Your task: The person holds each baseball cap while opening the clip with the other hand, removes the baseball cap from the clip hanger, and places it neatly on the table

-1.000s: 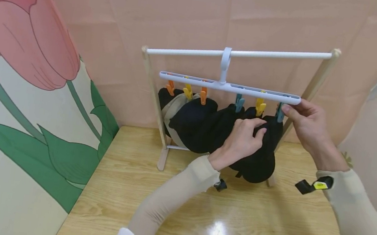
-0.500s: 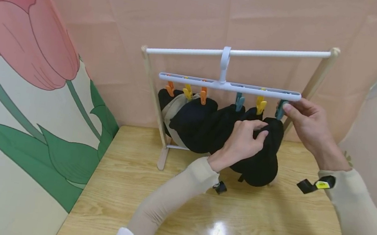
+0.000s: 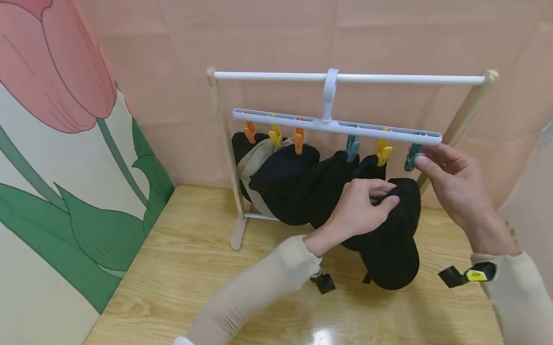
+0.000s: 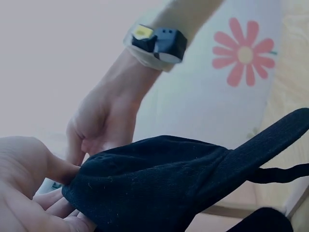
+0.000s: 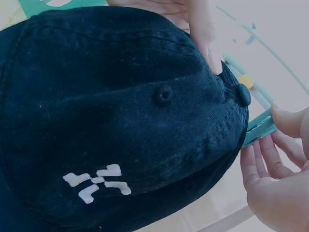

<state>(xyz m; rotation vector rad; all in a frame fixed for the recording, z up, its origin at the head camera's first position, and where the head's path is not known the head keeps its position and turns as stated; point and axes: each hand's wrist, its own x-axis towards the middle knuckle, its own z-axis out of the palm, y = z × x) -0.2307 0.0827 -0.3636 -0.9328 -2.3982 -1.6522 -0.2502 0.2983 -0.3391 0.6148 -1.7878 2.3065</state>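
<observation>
In the head view my left hand (image 3: 363, 207) pinches the crown of a black baseball cap (image 3: 392, 252), which hangs brim down below the hanger's right end. The right wrist view shows the cap's top button and a small white embroidered mark (image 5: 98, 181). My right hand (image 3: 456, 176) holds the rightmost teal clothespin (image 3: 412, 157) between thumb and fingers. In the head view the cap's top sits below and apart from that clothespin. The left wrist view has the cap (image 4: 140, 183) between the left thumb and fingers, with the right hand (image 4: 106, 121) behind it.
A pale clip hanger (image 3: 325, 124) hooks over the white rod (image 3: 409, 81) of a wooden rack. Its orange, yellow and teal clothespins hold other dark and beige caps (image 3: 281, 179) to the left. Under the rack is a wood-grain table (image 3: 258, 310), with a pink backdrop behind.
The cap in my left hand has moved down and to the right, away from the rightmost teal clothespin. The left hand has shifted slightly right; the right hand stays at the clothespin.
</observation>
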